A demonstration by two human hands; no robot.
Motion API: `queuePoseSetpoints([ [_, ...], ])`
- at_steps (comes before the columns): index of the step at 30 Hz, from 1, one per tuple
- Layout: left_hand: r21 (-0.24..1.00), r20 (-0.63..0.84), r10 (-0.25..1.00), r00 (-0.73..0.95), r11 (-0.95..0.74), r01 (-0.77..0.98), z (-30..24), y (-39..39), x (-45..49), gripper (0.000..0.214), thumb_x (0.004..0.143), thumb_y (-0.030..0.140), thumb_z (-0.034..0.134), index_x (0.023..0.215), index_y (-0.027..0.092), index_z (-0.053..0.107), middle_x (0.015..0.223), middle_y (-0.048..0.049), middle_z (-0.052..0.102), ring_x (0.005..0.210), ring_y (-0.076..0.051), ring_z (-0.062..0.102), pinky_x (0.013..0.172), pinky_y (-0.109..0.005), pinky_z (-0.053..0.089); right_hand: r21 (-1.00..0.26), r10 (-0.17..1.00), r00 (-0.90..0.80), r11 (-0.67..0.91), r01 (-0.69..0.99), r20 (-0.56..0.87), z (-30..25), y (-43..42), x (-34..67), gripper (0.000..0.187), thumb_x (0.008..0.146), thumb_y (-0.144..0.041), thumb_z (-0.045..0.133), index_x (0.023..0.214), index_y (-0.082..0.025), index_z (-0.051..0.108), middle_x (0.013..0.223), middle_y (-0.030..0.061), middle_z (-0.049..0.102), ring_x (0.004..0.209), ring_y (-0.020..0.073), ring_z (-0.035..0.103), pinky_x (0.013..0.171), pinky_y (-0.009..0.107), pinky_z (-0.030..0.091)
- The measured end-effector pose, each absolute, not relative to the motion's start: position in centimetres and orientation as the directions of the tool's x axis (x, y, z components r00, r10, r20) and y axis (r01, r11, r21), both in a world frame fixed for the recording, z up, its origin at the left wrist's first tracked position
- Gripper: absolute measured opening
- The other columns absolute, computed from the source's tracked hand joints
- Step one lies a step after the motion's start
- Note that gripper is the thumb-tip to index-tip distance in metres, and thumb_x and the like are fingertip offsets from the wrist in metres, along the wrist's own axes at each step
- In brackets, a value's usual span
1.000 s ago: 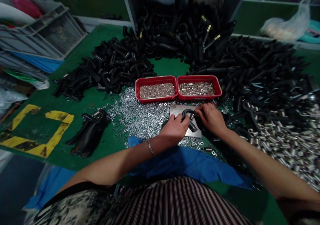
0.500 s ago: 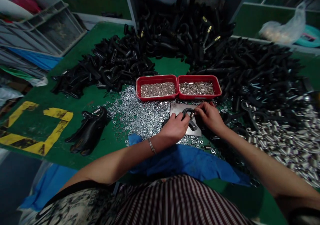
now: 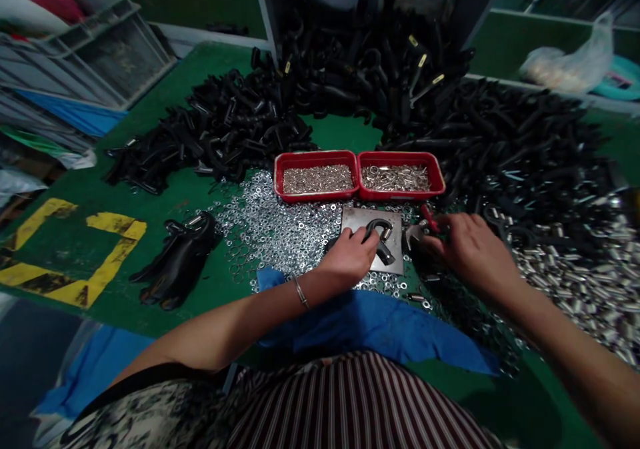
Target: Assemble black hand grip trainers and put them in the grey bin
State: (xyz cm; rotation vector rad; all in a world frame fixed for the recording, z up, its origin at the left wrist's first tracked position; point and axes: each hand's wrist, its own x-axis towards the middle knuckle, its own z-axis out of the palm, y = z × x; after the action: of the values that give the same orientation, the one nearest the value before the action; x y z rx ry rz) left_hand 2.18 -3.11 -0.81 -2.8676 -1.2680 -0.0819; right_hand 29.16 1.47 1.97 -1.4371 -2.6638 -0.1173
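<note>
My left hand pinches a black curved hook-shaped part and holds it down on a small grey metal plate. My right hand is off to the right of the plate, fingers curled around a red-handled tool whose metal tip points toward the plate. Two red trays stand just beyond the plate: the left tray holds small silver nuts, the right tray longer silver pieces.
Large heaps of black curved parts ring the back of the green table. Loose silver washers lie left of the plate, silver cylinders at right. A bundle of black parts lies at left; a blue cloth is at the near edge.
My right hand left the hook part on the plate, moved right and closed on the red-handled tool. My left hand has stayed on the hook.
</note>
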Motion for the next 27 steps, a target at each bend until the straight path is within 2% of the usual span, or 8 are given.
queuePoseSetpoints([
  [5,0.012,0.023,0.743,0.669,-0.669,0.743,-0.4,-3.0,2.4,0.041,0.103,0.016,0.031,0.125,0.009,0.065,0.144,-0.0178,0.053,0.114,-0.032,0.051,0.087,-0.046,0.040,0.116,0.835,-0.548,0.550,0.827,-0.054,1.5,-1.7,32.9,0.021,0.093,-0.038,0.053,0.085,-0.019,0.059,0.080,0.0176,0.061,0.080,0.0351,0.055,0.073,0.048,0.044],
  [9,-0.014,0.016,0.745,0.667,-0.667,0.745,-0.5,-3.1,2.5,0.039,0.102,0.014,0.033,0.124,0.008,0.065,0.144,-0.0181,0.053,0.116,-0.033,0.051,0.089,-0.046,0.040,-0.253,0.922,-0.386,0.378,0.891,0.020,2.4,-1.9,32.5,0.025,0.095,-0.045,0.048,0.092,-0.022,0.057,0.087,0.0155,0.064,0.079,0.0311,0.061,0.068,0.044,0.047],
  [12,-0.035,0.017,0.746,0.666,-0.665,0.746,-0.6,-3.2,2.5,0.040,0.102,0.015,0.033,0.124,0.008,0.065,0.145,-0.0173,0.052,0.117,-0.032,0.050,0.090,-0.045,0.040,-0.547,0.981,-0.191,0.152,0.823,-0.015,3.7,-2.5,31.2,0.031,0.100,-0.052,0.038,0.095,-0.027,0.055,0.075,0.0075,0.064,0.062,0.0246,0.060,0.058,0.038,0.044],
  [16,-0.037,0.015,0.745,0.667,-0.666,0.745,-1.0,-3.1,2.7,0.040,0.103,0.015,0.032,0.125,0.008,0.065,0.145,-0.0174,0.052,0.117,-0.033,0.050,0.090,-0.046,0.041,-0.604,0.982,-0.185,0.124,0.787,-0.039,3.4,-3.2,29.7,0.033,0.098,-0.058,0.041,0.091,-0.028,0.055,0.069,0.0051,0.063,0.059,0.0244,0.060,0.057,0.038,0.043],
  [19,0.003,-0.005,0.760,0.649,-0.649,0.760,-1.0,-3.0,2.8,0.039,0.102,0.014,0.033,0.126,0.009,0.063,0.144,-0.0175,0.053,0.117,-0.032,0.050,0.091,-0.046,0.042,-0.707,0.936,-0.256,0.011,0.707,-0.241,2.8,-3.3,29.2,0.037,0.093,-0.063,0.049,0.086,-0.027,0.057,0.065,0.0023,0.060,0.053,0.0212,0.056,0.049,0.034,0.041],
  [22,0.128,-0.005,0.787,0.617,-0.611,0.781,-0.1,-3.0,2.8,0.042,0.102,0.013,0.031,0.136,0.010,0.056,0.143,-0.0179,0.053,0.118,-0.032,0.051,0.095,-0.048,0.043,-0.862,0.931,-0.119,-0.266,0.431,-0.346,3.3,-3.1,29.7,0.041,0.093,-0.066,0.047,0.098,-0.027,0.060,0.066,-0.0009,0.058,0.040,0.0149,0.043,0.037,0.031,0.034],
  [24,0.315,0.042,0.822,0.568,-0.550,0.773,0.9,-3.0,2.5,0.048,0.102,0.015,0.033,0.149,0.013,0.042,0.147,-0.0169,0.049,0.121,-0.030,0.052,0.100,-0.047,0.045,-0.903,0.938,-0.032,-0.322,0.284,-0.344,3.8,-2.8,31.1,0.042,0.092,-0.066,0.049,0.103,-0.027,0.060,0.069,0.0005,0.059,0.040,0.0137,0.041,0.037,0.031,0.035],
  [27,0.642,0.107,0.900,0.423,-0.387,0.662,1.8,-2.5,1.8,0.064,0.101,0.023,0.041,0.161,0.026,0.016,0.154,-0.0125,0.041,0.123,-0.026,0.054,0.103,-0.043,0.048,-0.816,0.943,0.114,-0.328,0.476,-0.313,4.2,-1.8,34.8,0.041,0.093,-0.064,0.049,0.098,-0.025,0.060,0.073,0.0078,0.064,0.047,0.0193,0.051,0.047,0.038,0.041],
])
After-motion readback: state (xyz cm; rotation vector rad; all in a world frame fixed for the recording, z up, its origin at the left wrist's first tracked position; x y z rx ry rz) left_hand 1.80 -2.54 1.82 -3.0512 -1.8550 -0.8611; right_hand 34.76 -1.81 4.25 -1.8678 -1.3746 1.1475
